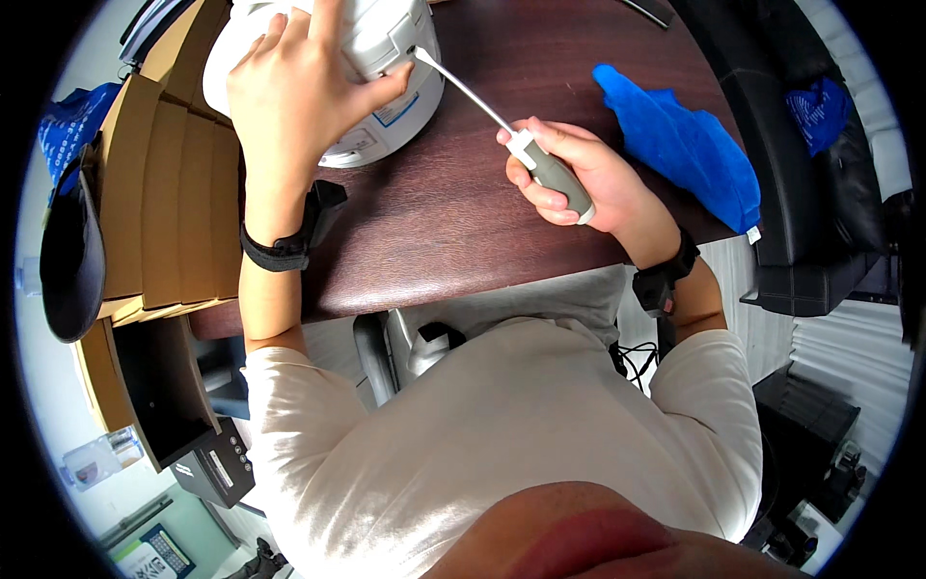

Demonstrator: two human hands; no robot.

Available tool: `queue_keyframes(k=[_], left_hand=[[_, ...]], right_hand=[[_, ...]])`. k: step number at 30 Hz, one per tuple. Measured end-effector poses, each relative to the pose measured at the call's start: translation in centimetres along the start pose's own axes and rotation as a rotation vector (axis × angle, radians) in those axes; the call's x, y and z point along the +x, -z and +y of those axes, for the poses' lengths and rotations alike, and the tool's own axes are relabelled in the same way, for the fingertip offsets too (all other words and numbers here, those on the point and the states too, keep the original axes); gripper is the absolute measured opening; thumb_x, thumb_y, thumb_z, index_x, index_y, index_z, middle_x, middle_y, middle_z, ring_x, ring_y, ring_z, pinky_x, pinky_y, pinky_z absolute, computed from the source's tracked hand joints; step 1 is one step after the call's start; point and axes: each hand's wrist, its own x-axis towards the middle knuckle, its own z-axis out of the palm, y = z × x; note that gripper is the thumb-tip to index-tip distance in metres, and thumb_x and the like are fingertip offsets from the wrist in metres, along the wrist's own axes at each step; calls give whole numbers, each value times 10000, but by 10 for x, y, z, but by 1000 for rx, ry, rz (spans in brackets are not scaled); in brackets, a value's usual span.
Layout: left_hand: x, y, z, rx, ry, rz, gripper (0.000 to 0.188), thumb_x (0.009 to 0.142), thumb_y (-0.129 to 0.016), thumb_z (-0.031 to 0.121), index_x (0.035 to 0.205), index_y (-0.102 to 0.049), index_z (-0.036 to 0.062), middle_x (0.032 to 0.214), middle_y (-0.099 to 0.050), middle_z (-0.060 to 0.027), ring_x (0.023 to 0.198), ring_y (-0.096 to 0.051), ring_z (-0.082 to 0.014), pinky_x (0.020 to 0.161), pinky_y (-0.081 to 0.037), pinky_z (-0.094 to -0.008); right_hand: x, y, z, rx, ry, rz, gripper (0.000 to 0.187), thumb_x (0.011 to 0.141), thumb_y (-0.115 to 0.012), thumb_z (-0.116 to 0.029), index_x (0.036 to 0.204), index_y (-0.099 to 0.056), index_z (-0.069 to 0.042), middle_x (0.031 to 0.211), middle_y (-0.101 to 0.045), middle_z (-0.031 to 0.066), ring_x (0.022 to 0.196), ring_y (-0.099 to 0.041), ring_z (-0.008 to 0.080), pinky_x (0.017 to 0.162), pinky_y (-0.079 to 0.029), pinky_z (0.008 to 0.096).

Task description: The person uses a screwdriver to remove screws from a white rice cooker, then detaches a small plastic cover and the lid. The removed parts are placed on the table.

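A rounded white appliance (391, 125) with labels on its side stands at the far left of the table, cut off by the frame's upper edge. My left hand (294, 92) lies over it with fingers spread, the thumb stretched along its side. My right hand (588, 174) is closed around the grey and white handle of a screwdriver (473, 94). Its metal shaft slants up and left, and the tip meets or nearly meets a small dark hole on the appliance, just above my left thumb. Whether a screw sits there is too small to tell.
The dark wooden table (434, 232) curves toward me. A crumpled blue cloth (685, 145) lies at its right edge. Brown cardboard boxes (174, 193) stand along the left side, with a dark cap (75, 256) beside them. A black sofa (801, 193) is at the right.
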Motion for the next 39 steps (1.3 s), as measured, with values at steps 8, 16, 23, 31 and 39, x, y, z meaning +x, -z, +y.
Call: queue_keyframes(k=[8, 16, 23, 31, 39], left_hand=[[0, -1, -1, -4, -7, -15, 882, 631, -723, 641, 1335, -517, 152, 779, -710, -111, 928, -688, -279, 653, -578, -357], [0, 1, -2, 12, -6, -13, 877, 638, -719, 649, 1332, -520, 151, 763, -705, -111, 884, -699, -271, 636, -574, -346], [2, 0, -1, -2, -43, 32, 873, 629, -728, 639, 1315, -533, 136, 755, -702, -108, 822, -711, -262, 612, -569, -344], [1, -2, -2, 6, -44, 10, 868, 621, -742, 616, 1311, -540, 129, 758, -702, -96, 820, -711, -265, 601, -569, -338], [1, 0, 0, -18, -4, -30, 880, 618, -745, 630, 1315, -535, 136, 758, -706, -101, 849, -707, -263, 627, -574, -340]], right_hand=[[3, 5, 6, 133, -22, -117, 373, 1032, -365, -328, 1183, -451, 2, 849, -562, 117, 514, -474, 93, 366, -362, 216], [3, 0, 8, 211, -29, -132, 375, 1031, -363, -340, 1186, -430, -6, 836, -528, 101, 520, -462, 79, 364, -356, 210], [2, -5, 3, 163, -35, -116, 370, 1029, -374, -337, 1187, -437, -8, 834, -525, 93, 520, -460, 83, 361, -351, 214], [-4, -12, -18, -247, 1, 3, 349, 1033, -379, -304, 1208, -452, -12, 816, -524, 68, 518, -465, 86, 367, -357, 212], [-9, -25, -33, -1907, 749, 427, 257, 903, -620, -235, 1075, -528, -69, 759, -645, 116, 659, -645, 290, 559, -491, 351]])
